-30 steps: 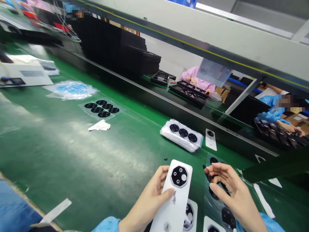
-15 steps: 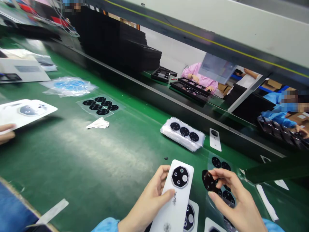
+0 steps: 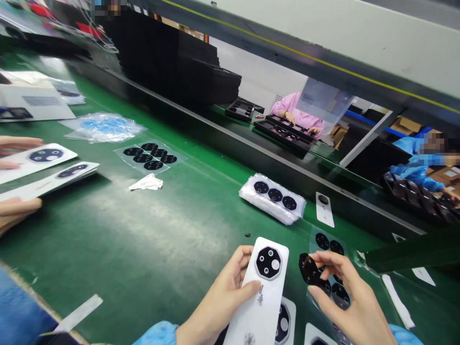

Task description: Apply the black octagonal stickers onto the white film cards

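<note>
My left hand (image 3: pixel 224 290) grips a white phone back cover (image 3: pixel 268 304), thumb on its face. The cover is tilted, and a black octagonal camera area with several round openings shows at its top. Between thumb and fingertips, my right hand (image 3: pixel 355 299) pinches a black octagonal camera lens cover (image 3: pixel 307 269), just right of the phone back and apart from it. Beneath that hand lies a clear film sheet (image 3: pixel 316 229) with several more black lens covers. Partly hidden under the held panel is another white phone back (image 3: pixel 291 309); a further one (image 3: pixel 318 330) shows at the bottom edge.
A stack of bagged lens covers (image 3: pixel 271 203) lies ahead. Further left are a film of black pieces (image 3: pixel 151 157), a crumpled white wipe (image 3: pixel 146 182) and plastic bags (image 3: pixel 106 127). A co-worker's hands (image 3: pixel 17 208) hold white panels. Beyond the ledge, a white panel (image 3: pixel 325 211) lies on a belt.
My right hand has shifted the lens cover very slightly left; my left hand stays put. The co-worker at left now holds white panels apart in two hands. The panel beyond the ledge has moved right.
</note>
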Demonstrator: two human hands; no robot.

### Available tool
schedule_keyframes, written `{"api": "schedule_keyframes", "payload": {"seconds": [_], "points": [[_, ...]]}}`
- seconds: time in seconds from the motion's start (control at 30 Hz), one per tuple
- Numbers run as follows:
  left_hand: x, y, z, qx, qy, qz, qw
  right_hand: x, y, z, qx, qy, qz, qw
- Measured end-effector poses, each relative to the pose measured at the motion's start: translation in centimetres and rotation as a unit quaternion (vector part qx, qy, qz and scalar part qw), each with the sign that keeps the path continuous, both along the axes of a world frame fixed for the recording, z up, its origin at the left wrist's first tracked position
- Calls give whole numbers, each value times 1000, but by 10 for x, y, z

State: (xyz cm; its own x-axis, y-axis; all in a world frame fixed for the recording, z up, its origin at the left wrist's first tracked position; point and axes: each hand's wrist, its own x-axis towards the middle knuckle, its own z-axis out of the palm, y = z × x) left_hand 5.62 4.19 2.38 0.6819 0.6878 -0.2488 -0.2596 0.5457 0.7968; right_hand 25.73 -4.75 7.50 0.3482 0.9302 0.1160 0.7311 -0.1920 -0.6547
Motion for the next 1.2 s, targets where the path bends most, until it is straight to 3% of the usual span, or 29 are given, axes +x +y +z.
{"api": "schedule_keyframes", "payload": {"seconds": [0.47,0.57,0.67,0.83,1.0,1.07,1.2], "points": [[0,0,-2,33,12,-2,999,0,-4,5,-21,-2,-4,1000],[-1,2,-10,88,37,-6,995,2,-10,8,-21,-11,-17,1000],[-5,7,-18,196,110,-5,974,8,-21,9,-20,-32,-27,999],[-16,13,-26,335,292,-38,895,23,-44,6,-22,-62,-22,998],[-21,8,-25,462,368,-62,805,40,-65,-2,-9,-109,9,994],[-23,6,-21,530,418,-67,735,44,-73,-3,-5,-111,12,994],[-22,12,-2,637,517,-101,563,42,-85,-1,-18,-86,-31,996]]}}
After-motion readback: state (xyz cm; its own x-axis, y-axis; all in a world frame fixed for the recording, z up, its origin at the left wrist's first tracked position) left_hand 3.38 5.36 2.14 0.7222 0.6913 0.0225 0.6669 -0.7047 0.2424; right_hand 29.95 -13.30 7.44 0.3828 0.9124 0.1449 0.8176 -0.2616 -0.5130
